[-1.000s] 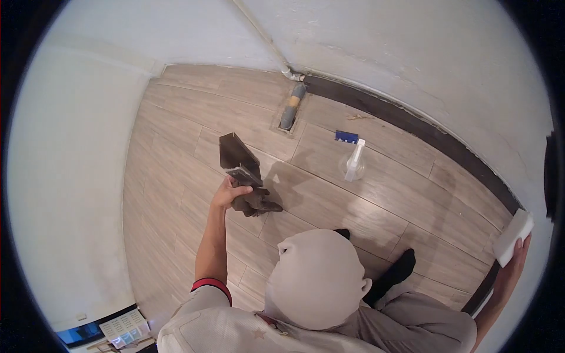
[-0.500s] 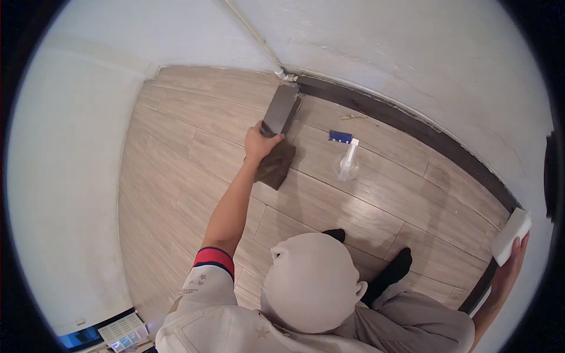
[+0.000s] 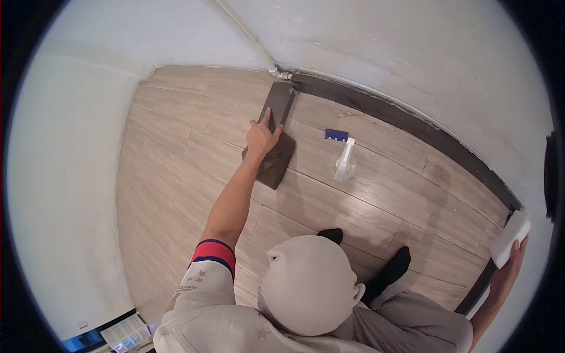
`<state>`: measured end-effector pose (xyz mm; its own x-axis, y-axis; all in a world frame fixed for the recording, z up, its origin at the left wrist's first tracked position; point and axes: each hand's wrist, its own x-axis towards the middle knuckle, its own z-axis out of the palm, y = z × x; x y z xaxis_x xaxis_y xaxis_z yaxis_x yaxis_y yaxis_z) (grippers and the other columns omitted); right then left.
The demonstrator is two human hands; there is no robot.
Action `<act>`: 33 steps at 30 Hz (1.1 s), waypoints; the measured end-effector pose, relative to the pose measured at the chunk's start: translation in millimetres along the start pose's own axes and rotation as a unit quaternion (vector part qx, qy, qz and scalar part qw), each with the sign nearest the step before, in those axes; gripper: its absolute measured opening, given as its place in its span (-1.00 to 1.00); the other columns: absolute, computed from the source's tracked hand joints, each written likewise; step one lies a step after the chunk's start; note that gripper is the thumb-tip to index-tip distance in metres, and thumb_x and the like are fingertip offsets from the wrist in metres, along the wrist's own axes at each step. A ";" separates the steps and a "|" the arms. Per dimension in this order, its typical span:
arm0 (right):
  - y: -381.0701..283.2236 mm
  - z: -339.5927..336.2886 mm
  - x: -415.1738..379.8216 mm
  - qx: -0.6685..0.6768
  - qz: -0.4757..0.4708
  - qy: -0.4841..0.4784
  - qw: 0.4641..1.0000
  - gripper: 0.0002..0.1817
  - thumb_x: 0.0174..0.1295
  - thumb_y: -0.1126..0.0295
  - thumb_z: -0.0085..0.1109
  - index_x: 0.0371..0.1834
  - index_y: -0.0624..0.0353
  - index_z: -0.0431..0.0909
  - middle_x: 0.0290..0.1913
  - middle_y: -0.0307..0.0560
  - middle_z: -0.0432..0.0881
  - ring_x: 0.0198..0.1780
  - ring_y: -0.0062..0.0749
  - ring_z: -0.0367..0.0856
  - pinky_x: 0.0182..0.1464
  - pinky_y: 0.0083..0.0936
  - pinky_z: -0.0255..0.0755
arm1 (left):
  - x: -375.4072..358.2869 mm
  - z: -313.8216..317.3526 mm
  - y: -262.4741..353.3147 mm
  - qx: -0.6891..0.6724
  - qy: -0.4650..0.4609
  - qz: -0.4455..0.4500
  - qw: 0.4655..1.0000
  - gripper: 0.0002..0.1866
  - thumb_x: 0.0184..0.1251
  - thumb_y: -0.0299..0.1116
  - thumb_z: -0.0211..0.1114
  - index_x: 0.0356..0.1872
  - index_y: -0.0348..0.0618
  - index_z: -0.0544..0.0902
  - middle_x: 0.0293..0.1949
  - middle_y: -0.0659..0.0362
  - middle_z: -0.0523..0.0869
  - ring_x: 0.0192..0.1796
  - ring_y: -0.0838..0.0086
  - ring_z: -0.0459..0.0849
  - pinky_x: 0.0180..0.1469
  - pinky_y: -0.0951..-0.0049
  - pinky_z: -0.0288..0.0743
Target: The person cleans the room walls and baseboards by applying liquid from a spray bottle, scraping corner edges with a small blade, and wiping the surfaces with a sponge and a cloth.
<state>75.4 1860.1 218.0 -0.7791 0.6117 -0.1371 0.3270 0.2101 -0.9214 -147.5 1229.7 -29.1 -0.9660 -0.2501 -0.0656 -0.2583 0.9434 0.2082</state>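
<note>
My left hand (image 3: 263, 138) straddles a dark grey-brown block (image 3: 274, 105), thumb at its right edge and one finger stretched along its top. Below that hand, a dark brown piece (image 3: 275, 166) lies on the floor; where it meets the block is hidden. At the far right, my right hand (image 3: 509, 269) is closed around a white block (image 3: 510, 239), held against the low dark skirting by the wall. Between my hands, a clear bottle with a white trigger head (image 3: 344, 160) stands on the floor, with a small dark blue piece (image 3: 336, 135) behind it.
Dark skirting (image 3: 406, 120) runs along the wall from a pale pipe (image 3: 247, 33) at the back. A small tan scrap (image 3: 348, 115) lies near it. My cap (image 3: 309, 285) and dark socks (image 3: 395, 269) show below. Printed sheets (image 3: 126, 333) are at the lower left.
One finger of my left hand now stretches along the top of the block, where the fingers were bent round it before. The view has shifted slightly. My right hand looks almost unchanged.
</note>
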 end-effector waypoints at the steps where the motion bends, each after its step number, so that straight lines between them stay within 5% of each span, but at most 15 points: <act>1: -1.4 1.9 -0.1 -0.006 -0.001 -0.001 1.000 -0.18 0.41 0.00 0.05 0.59 0.19 0.02 0.49 0.00 0.24 0.47 -0.29 0.23 0.46 -0.36 0.07 | 2.0 0.5 2.6 -0.009 0.009 0.006 1.000 -0.23 0.19 0.16 0.33 0.43 0.16 0.41 -0.16 -0.30 0.58 -0.17 -0.17 0.69 -0.11 0.04 0.61; 14: -1.1 5.8 14.2 0.018 0.014 -0.018 1.000 -0.18 0.42 0.03 0.09 0.59 0.21 0.00 0.49 0.00 0.22 0.48 -0.28 0.20 0.47 -0.34 0.06 | 14.9 7.9 -6.4 -0.070 0.015 0.047 0.996 -0.28 0.17 -0.02 0.39 0.40 0.12 0.45 -0.10 -0.34 0.52 -0.22 -0.20 0.67 -0.11 0.01 0.60; 20: -3.3 8.7 21.6 0.042 0.006 -0.026 0.999 -0.18 0.43 0.03 0.09 0.60 0.19 -0.02 0.49 -0.02 0.22 0.46 -0.28 0.23 0.45 -0.30 0.10 | 3.6 -7.5 -8.0 -0.082 0.074 0.046 0.993 -0.15 0.13 -0.02 0.43 0.48 0.08 0.31 0.06 -0.39 0.52 0.01 -0.25 0.62 0.02 0.02 0.56; 23: -11.8 14.8 14.3 0.042 0.012 -0.023 0.999 -0.19 0.44 0.04 0.08 0.60 0.16 -0.02 0.49 -0.02 0.22 0.46 -0.27 0.23 0.44 -0.28 0.12 | -39.0 -31.6 -25.0 -0.092 0.032 -0.009 0.995 -0.10 0.13 -0.13 0.42 0.49 -0.10 0.19 0.15 -0.39 0.49 -0.04 -0.18 0.66 0.00 0.04 0.58; 25: -12.0 13.6 12.7 0.033 0.012 -0.023 0.999 -0.20 0.44 0.04 0.07 0.60 0.15 -0.02 0.49 -0.01 0.22 0.46 -0.26 0.23 0.44 -0.27 0.13 | -61.2 -18.3 -59.4 -0.130 -0.084 -0.064 0.986 -0.10 0.15 -0.21 0.40 0.48 -0.20 0.14 0.13 -0.31 0.55 -0.05 -0.06 0.69 0.01 0.09 0.59; 27: -16.2 17.9 11.8 0.028 0.007 -0.043 0.999 -0.21 0.45 0.04 0.07 0.60 0.15 -0.01 0.49 -0.02 0.22 0.46 -0.26 0.24 0.43 -0.27 0.14 | -71.0 -13.8 -65.6 -0.287 -0.148 -0.154 0.934 -0.10 0.15 -0.27 0.38 0.48 -0.27 0.11 0.11 -0.23 0.58 -0.05 0.07 0.69 0.02 0.15 0.58; 29: -23.3 24.9 11.0 0.025 0.011 -0.051 0.998 -0.22 0.45 0.04 0.06 0.59 0.15 -0.01 0.48 -0.02 0.23 0.45 -0.26 0.25 0.42 -0.27 0.15 | -69.1 0.3 -50.1 -0.544 -0.140 -0.260 0.785 -0.09 0.16 -0.32 0.37 0.50 -0.32 0.09 0.09 -0.15 0.59 -0.02 0.20 0.67 0.03 0.22 0.56; 31: -29.0 32.4 8.5 0.027 0.019 -0.041 0.999 -0.23 0.45 0.04 0.05 0.59 0.15 0.01 0.47 -0.02 0.24 0.43 -0.26 0.27 0.41 -0.28 0.17 | -43.0 8.4 -30.2 -0.670 -0.142 -0.201 0.701 -0.10 0.22 -0.35 0.30 0.52 -0.35 0.01 0.10 -0.10 0.58 0.01 0.28 0.64 0.02 0.28 0.55; 33: -31.7 35.2 8.9 0.025 0.007 -0.053 0.998 -0.24 0.45 0.04 0.05 0.58 0.14 0.02 0.46 -0.02 0.26 0.41 -0.25 0.29 0.39 -0.27 0.18 | 0.8 52.8 -16.6 -0.609 -0.030 -0.162 0.776 -0.11 0.20 -0.36 0.27 0.48 -0.46 0.01 0.14 -0.17 0.56 0.10 0.14 0.60 0.16 0.26 0.49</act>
<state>39.2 1832.1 233.1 -0.8276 0.5300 -0.1847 0.3130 0.1628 -0.9357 -143.5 1225.3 -84.1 -0.8555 -0.3862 -0.3451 -0.3405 -0.0827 0.9366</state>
